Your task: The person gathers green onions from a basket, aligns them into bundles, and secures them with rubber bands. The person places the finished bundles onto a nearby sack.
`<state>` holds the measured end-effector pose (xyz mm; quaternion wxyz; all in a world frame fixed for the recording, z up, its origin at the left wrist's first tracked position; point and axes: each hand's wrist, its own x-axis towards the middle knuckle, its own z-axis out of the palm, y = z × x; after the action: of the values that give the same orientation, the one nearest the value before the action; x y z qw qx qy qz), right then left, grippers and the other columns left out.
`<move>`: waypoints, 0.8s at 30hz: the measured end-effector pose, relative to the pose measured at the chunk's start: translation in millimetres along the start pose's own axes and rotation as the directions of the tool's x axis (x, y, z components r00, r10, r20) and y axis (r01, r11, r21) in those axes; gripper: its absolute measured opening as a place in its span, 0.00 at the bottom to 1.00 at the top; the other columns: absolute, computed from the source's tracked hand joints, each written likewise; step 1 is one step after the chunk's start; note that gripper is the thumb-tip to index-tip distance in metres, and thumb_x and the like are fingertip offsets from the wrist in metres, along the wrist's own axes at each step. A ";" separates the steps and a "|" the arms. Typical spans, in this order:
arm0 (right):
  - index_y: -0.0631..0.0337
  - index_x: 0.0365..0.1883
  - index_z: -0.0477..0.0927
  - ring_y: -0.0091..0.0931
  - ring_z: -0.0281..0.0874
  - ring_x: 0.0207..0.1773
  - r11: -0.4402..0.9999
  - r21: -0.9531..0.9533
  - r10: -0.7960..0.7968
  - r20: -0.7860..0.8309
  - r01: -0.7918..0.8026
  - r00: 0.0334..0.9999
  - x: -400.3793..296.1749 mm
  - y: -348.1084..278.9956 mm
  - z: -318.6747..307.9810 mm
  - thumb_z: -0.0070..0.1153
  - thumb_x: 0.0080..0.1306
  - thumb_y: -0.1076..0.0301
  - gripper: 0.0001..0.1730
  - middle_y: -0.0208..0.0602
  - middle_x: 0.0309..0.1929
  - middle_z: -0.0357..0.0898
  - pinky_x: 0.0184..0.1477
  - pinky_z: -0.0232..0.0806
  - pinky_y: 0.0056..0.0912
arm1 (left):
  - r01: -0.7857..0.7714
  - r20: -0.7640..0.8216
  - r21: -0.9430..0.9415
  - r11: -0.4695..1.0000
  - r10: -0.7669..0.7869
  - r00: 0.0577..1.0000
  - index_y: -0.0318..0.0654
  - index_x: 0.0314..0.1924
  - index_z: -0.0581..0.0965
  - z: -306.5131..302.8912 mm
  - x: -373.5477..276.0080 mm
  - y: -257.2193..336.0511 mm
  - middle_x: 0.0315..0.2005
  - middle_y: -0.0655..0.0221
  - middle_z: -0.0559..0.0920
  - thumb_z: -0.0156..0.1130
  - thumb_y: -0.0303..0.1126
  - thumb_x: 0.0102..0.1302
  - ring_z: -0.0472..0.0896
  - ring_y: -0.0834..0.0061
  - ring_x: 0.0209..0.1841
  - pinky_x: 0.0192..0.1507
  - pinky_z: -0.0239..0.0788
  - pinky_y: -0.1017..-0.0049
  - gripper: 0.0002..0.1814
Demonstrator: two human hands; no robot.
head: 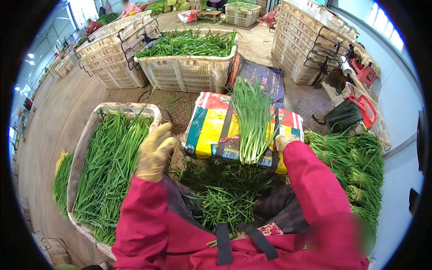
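In a yellowed work glove, my left hand (156, 153) is raised with its fingers apart, holding nothing, beside the right rim of a crate (78, 162) full of loose garlic chives (111, 162). A bunch of garlic chives (252, 125) lies across a colourful printed sack bundle (209, 125), white stem ends towards me. Two dark straps run over that bundle. My gloved right hand (285, 141) is at the bundle's right end, beside the stems. Its fingers are partly hidden, and what they hold cannot be made out.
Tied chive bunches (351, 168) are piled on my right. Loose trimmings (222, 202) cover my lap. Ahead stands another crate (189, 72) of chives, between stacked crates on the left (111, 64) and right (297, 44). A black bag (344, 114) sits near the wall. Other people are in the background.
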<state>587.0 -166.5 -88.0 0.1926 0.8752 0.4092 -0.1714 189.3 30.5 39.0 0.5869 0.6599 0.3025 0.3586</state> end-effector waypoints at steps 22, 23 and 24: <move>0.55 0.42 0.83 0.31 0.80 0.36 0.537 0.607 -0.798 0.142 0.586 0.585 -172.1 -128.2 24.7 0.61 0.60 0.54 0.17 0.37 0.31 0.82 0.41 0.71 0.36 | -0.063 -0.519 -0.094 0.994 0.005 0.855 0.36 0.52 0.78 -184.6 -142.8 -31.8 0.45 0.66 0.82 0.66 0.38 0.60 0.81 0.73 0.46 0.45 0.75 0.76 0.22; 0.55 0.39 0.83 0.30 0.80 0.33 0.563 0.478 -0.789 0.067 0.674 0.611 -163.2 -132.7 40.7 0.62 0.61 0.53 0.16 0.37 0.30 0.82 0.39 0.71 0.35 | -0.037 -0.530 -0.107 0.994 -0.025 0.847 0.36 0.53 0.78 -189.6 -143.0 -30.8 0.46 0.66 0.82 0.66 0.37 0.60 0.81 0.72 0.47 0.46 0.74 0.76 0.22; 0.55 0.36 0.83 0.32 0.81 0.34 0.688 0.332 -0.717 0.171 0.646 0.676 -163.1 -149.1 30.4 0.61 0.61 0.51 0.17 0.38 0.29 0.82 0.40 0.71 0.36 | 0.029 -0.551 -0.136 0.990 -0.100 0.829 0.36 0.53 0.77 -186.9 -142.2 -20.5 0.48 0.65 0.82 0.67 0.38 0.60 0.81 0.72 0.48 0.49 0.73 0.76 0.23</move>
<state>367.1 -199.0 -69.1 0.0622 0.6391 0.6509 -0.4050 -44.7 20.7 12.0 0.5245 0.4795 0.4599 0.5325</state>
